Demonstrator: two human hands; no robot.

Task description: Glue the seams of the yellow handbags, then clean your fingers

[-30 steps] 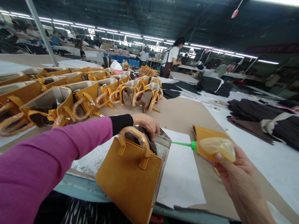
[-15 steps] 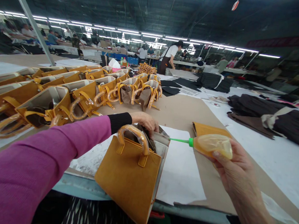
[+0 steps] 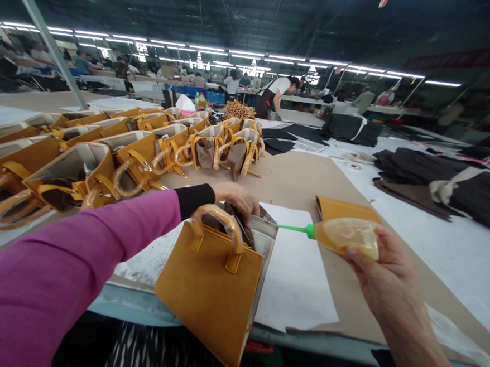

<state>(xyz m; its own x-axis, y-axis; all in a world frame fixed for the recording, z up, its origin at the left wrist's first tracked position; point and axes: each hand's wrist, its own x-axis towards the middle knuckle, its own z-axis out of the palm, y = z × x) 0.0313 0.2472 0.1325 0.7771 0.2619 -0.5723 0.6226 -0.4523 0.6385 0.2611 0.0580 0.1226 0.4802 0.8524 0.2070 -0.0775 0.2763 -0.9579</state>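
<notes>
A mustard-yellow handbag (image 3: 210,286) leans tilted at the near table edge, its plastic-wrapped handle (image 3: 218,221) upward. My left hand (image 3: 240,199) reaches over the top and is closed on the bag's far upper edge; the fingertips are partly hidden by the lining. My right hand (image 3: 385,269) is wrapped round a clear squeeze bottle (image 3: 345,237) of amber liquid, probably glue. The bottle lies almost level, and its long green nozzle (image 3: 292,228) points left, with the tip at the bag's pale open side edge. White paper (image 3: 297,280) lies beneath.
Several similar yellow bags (image 3: 134,152) stand in rows at the left. A flat yellow piece (image 3: 347,209) lies behind the bottle. Dark bundled fabric (image 3: 438,181) is at the right. A metal post (image 3: 53,51) rises at the back left, and a co-worker (image 3: 274,95) bends over the far table.
The bottle and my right hand have shifted very slightly left; the nozzle tip stays at the bag's edge. My left hand keeps its place. The co-worker at the back has bent lower.
</notes>
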